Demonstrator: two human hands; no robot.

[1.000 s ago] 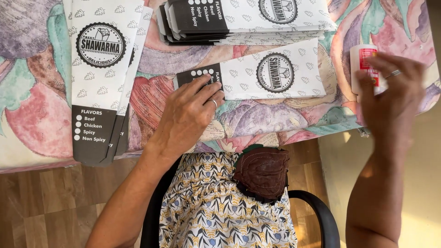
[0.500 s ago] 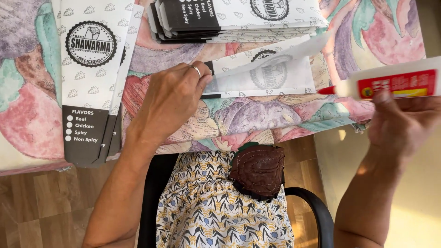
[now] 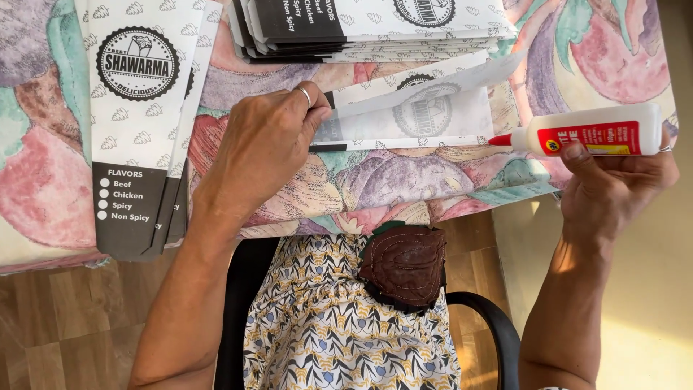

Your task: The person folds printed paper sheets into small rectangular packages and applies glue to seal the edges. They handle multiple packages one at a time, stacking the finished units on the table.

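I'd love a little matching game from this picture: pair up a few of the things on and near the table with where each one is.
Things:
1. glue bottle
2. paper sleeve with its flap raised
3. stack of folded sleeves
4. brown pouch

Places:
A. on the person's lap, below the table edge
B. at the far edge of the flowered tablecloth
C. in the right hand, red tip pointing at the sleeve
D. under the fingers of the left hand

Pairs: 1-C, 2-D, 3-B, 4-A
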